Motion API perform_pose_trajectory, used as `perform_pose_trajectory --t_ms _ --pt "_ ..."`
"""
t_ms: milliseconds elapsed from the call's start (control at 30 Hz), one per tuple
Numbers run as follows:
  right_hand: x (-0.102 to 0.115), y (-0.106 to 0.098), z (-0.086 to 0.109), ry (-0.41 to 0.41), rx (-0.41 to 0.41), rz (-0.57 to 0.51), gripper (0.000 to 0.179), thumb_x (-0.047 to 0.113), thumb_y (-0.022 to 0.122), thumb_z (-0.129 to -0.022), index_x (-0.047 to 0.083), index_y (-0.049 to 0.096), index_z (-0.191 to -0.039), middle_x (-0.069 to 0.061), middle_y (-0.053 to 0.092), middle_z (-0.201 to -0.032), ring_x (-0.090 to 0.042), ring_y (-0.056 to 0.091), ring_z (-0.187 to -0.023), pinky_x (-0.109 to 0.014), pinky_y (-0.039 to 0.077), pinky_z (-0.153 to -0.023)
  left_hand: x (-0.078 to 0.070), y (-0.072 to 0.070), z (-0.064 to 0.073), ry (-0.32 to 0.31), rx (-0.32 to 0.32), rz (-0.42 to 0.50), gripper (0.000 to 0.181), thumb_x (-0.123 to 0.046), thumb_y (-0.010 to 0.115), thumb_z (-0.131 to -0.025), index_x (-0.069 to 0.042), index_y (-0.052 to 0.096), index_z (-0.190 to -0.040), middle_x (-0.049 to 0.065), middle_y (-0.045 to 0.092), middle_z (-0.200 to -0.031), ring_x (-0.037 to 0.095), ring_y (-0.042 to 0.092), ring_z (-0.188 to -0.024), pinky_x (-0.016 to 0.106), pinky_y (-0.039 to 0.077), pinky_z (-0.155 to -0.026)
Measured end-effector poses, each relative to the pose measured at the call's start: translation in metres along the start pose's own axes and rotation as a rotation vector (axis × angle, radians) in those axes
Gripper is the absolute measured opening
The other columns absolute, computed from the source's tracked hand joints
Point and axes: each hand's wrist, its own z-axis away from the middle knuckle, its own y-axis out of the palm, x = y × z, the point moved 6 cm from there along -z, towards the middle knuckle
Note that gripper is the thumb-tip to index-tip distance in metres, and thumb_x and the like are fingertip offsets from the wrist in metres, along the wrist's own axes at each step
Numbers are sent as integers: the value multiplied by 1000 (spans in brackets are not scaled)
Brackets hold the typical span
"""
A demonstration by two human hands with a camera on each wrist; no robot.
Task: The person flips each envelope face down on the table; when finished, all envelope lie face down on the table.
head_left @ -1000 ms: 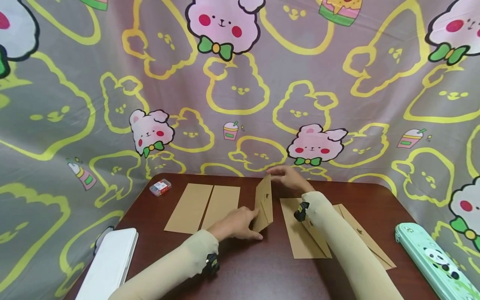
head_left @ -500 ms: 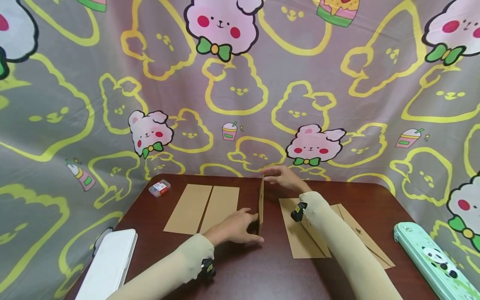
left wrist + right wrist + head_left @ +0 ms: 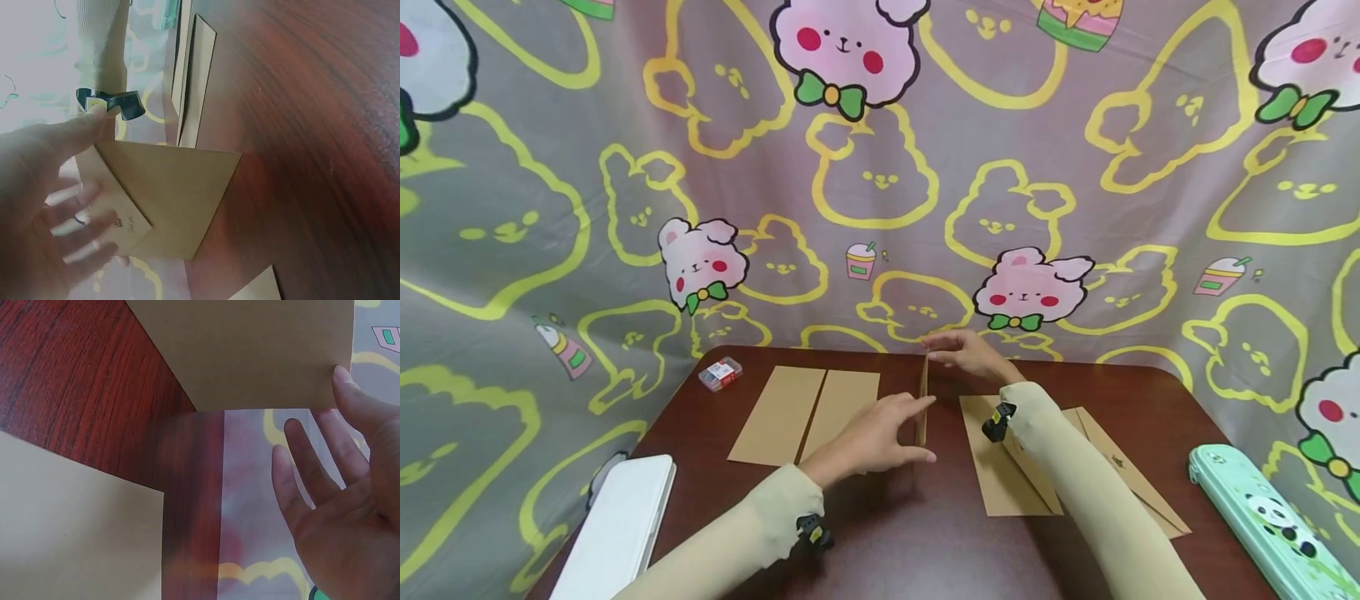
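A brown kraft envelope (image 3: pixel 922 432) stands upright, edge-on to the head view; the left wrist view shows its pointed flap with small dark print. At a corner of it, my right hand (image 3: pixel 973 356) pinches the paper between thumb and index finger, the other fingers spread in the right wrist view. My left hand (image 3: pixel 867 437) is at the envelope's near edge, thumb and fingers apart and extended. In the left wrist view its blurred fingers (image 3: pixel 84 234) lie beside the flap; whether they touch cannot be told.
Two plain envelopes (image 3: pixel 778 414) lie side by side on the left. Two more envelopes (image 3: pixel 1000 471), flaps up, lie under the right forearm. A small clear box (image 3: pixel 720 375), a white case (image 3: pixel 617 525) and a mint panda case (image 3: pixel 1273 521) sit around the table's sides.
The envelope has turned from showing its flap side to edge-on. My left hand has loosened from the near end and moved slightly up, fingers now extended. The right hand has shifted slightly left.
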Motion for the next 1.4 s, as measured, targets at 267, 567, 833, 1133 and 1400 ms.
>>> perform_pose_trajectory --t_ms 267,567,833,1133,1400 --pt "-6 1 -6 4 13 12 48 25 70 -99 11 60 -143 -18 62 -143 -28 66 -126 -51 56 -97 -6 -2 0 86 -45 20 41 -47 77 -90 -25 75 -124 -8 72 -107 11 62 -97 24 47 -81" --pt "-13 8 -3 22 15 -1 54 21 65 -102 3 50 -150 -20 59 -147 -35 62 -130 -51 56 -96 -5 -1 1 100 -41 36 41 -45 78 -90 -24 75 -125 -4 73 -109 9 61 -100 26 49 -85" --pt "-22 16 -4 45 12 24 47 16 63 -103 1 53 -146 -19 62 -144 -30 63 -127 -41 58 -92 -5 -1 1 112 -30 46 42 -45 77 -90 -24 74 -127 -5 73 -110 14 65 -103 26 50 -87" --pt "-29 20 -6 73 27 27 43 15 61 -104 1 56 -143 -17 64 -142 -29 64 -126 -45 56 -96 -2 -1 2 97 -21 44 42 -45 76 -91 -25 73 -128 -5 73 -111 7 62 -99 24 50 -85" --pt "-30 29 -6 16 46 125 39 15 61 -103 -2 61 -138 -17 68 -135 -32 63 -129 -52 48 -109 -5 -2 1 120 -28 16 41 -46 76 -91 -26 74 -126 -9 72 -110 10 65 -101 25 50 -87"
